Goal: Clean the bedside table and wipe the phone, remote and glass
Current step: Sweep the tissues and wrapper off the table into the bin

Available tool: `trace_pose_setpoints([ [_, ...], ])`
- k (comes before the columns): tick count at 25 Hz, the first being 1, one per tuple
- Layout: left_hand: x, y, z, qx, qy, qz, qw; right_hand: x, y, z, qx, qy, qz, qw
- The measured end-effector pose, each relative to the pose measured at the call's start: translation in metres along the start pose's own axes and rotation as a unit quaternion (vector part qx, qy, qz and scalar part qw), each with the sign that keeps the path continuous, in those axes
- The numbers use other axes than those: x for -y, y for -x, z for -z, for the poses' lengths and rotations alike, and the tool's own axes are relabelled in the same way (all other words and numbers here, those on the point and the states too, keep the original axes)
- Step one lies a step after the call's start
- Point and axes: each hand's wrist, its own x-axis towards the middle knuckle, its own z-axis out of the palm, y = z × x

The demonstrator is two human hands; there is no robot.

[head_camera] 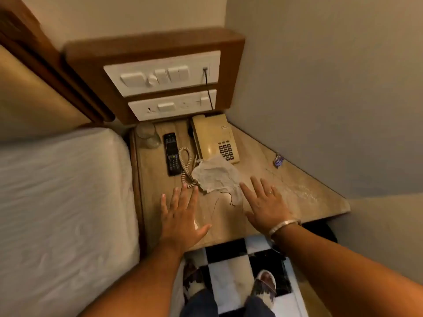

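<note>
Both hands reach over the bedside table [297, 179], fingers spread straight, holding nothing. The left hand [180, 216] is near the front edge by the bed [64, 202]; the right hand [265, 202] lies just beside a crumpled cloth [215, 177]. The phone [212, 138] sits at the back against the switch panel [164, 85], its coiled cord [185, 168] trailing forward. The remote [172, 154] and glass [147, 136] stand along the left edge. A small wrapper [278, 160] lies by the right wall, with bare tabletop at the front right.

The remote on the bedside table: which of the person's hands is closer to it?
Left. The left hand lies open just below the remote, near the bed side. The right hand is farther off, beyond the crumpled cloth.
</note>
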Motion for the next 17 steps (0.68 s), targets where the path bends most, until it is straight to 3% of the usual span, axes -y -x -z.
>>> trace_pose_setpoints([
  [2,0.0,-0.013,-0.037,-0.01,-0.011,0.014,1.0,0.008,-0.052,-0.025,0.003,-0.026,0.019,0.999],
  [5,0.007,-0.031,-0.077,-0.039,-0.054,0.026,0.997,0.027,-0.122,-0.057,-0.066,-0.021,0.052,0.996],
  [9,0.002,-0.042,-0.091,-0.046,-0.059,0.037,0.997,0.02,-0.144,-0.065,-0.037,0.016,0.067,0.997],
  [13,-0.034,-0.037,-0.083,-0.017,-0.039,0.024,0.999,-0.046,-0.077,-0.077,0.008,-0.034,-0.006,0.999],
  [17,-0.113,-0.057,-0.117,0.012,-0.012,-0.078,0.997,-0.147,0.023,-0.143,0.065,-0.06,-0.13,0.988],
])
